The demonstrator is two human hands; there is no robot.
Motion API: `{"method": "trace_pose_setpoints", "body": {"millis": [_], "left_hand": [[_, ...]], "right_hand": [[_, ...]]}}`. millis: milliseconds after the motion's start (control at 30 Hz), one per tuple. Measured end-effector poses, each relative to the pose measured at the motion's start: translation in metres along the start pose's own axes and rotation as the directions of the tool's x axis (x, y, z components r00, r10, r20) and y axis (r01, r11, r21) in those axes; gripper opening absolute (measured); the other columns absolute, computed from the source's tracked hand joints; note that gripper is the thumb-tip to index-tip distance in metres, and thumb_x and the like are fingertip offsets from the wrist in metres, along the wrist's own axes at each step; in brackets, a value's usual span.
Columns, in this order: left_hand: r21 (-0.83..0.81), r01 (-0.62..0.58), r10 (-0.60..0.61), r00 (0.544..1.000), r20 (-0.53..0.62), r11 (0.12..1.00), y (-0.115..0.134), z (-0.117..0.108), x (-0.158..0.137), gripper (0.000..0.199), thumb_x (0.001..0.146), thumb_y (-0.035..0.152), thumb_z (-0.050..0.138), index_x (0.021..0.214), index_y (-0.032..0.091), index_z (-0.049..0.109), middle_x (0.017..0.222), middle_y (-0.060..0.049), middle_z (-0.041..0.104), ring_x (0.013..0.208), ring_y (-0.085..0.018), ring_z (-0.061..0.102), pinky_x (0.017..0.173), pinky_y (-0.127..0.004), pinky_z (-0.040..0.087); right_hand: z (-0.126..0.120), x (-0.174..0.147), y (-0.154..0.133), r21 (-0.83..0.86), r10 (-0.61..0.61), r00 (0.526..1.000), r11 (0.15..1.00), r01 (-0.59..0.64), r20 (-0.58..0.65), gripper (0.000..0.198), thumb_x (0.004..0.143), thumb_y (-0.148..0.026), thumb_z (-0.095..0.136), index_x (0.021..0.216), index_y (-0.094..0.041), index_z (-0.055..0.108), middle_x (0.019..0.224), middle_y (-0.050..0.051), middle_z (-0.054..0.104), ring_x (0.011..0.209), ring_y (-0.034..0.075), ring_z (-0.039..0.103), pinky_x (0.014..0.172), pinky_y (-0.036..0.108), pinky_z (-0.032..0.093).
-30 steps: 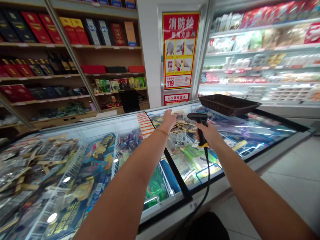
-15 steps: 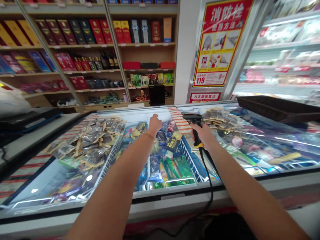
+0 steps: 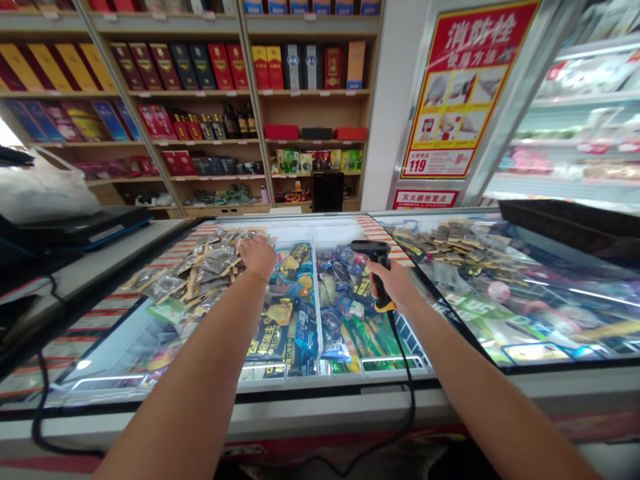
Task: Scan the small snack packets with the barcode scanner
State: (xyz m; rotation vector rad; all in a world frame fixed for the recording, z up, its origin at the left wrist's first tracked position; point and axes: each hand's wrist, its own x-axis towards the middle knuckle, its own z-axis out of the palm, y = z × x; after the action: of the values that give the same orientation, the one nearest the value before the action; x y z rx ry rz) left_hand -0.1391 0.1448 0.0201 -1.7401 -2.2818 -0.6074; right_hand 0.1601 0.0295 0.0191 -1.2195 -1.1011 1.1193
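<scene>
My right hand is wrapped around the handle of a black barcode scanner with a yellow base, held above the chest freezer. Its black cord hangs down over the freezer's front edge. My left hand reaches over a heap of small clear-and-brown packets on the left. Its fingers bend down onto the heap's far right side, and I cannot tell whether they grip a packet. Below, between my arms, blue ice-cream bags and green wrapped packs fill the white wire baskets.
More small packets lie on the right side of the freezer, near a dark tray. A white plastic bag rests on a counter at left. Shelves of boxes and a red poster stand behind.
My left hand has moved left from above the middle baskets to the packet heap. The scanner, still in my right hand, has shifted slightly left. The view has turned a little left.
</scene>
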Motion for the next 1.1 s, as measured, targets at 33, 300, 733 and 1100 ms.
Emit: {"method": "trace_pose_setpoints", "body": {"millis": [33,300,733,1100], "left_hand": [[0.017,-0.011,0.012,1.000,-0.021,1.000,0.001,0.000,0.000,0.041,0.090,0.019,0.042,0.124,-0.002,0.053,0.127,-0.035,0.056,0.133,-0.046,0.041,0.105,-0.057,0.031],[-0.359,0.037,-0.023,0.999,0.045,0.933,0.037,0.008,0.014,0.033,0.085,0.019,0.059,0.115,0.006,0.059,0.124,-0.027,0.061,0.113,-0.032,0.062,0.092,-0.039,0.047],[-0.922,0.173,0.000,0.983,0.185,0.346,0.100,0.059,-0.041,0.013,0.079,0.027,0.063,0.087,0.017,0.065,0.075,-0.002,0.068,0.074,-0.017,0.064,0.068,-0.026,0.047],[-0.890,0.091,0.063,0.989,0.133,0.446,0.098,0.062,-0.040,0.007,0.081,0.024,0.062,0.082,0.018,0.061,0.068,0.001,0.061,0.065,-0.015,0.056,0.066,-0.027,0.041]], "right_hand": [[-0.001,0.000,0.004,0.000,0.001,1.000,1.000,-0.001,0.002,0.026,0.077,-0.036,0.069,0.082,-0.021,0.048,0.054,-0.006,0.054,0.034,0.010,0.050,0.034,0.022,0.039],[-0.013,-0.001,0.024,-0.060,0.037,0.998,0.998,-0.035,0.042,0.027,0.077,-0.039,0.069,0.081,-0.021,0.048,0.056,-0.006,0.054,0.033,0.011,0.051,0.034,0.023,0.038],[-0.007,-0.014,0.023,-0.176,-0.045,0.991,0.982,0.066,0.123,0.024,0.080,-0.037,0.066,0.089,-0.020,0.051,0.059,-0.007,0.054,0.036,0.010,0.052,0.036,0.023,0.041],[-0.008,-0.018,0.021,-0.285,-0.072,0.977,0.950,0.128,0.199,0.026,0.085,-0.043,0.061,0.092,-0.019,0.053,0.062,-0.006,0.054,0.038,0.011,0.055,0.040,0.023,0.043]]}}
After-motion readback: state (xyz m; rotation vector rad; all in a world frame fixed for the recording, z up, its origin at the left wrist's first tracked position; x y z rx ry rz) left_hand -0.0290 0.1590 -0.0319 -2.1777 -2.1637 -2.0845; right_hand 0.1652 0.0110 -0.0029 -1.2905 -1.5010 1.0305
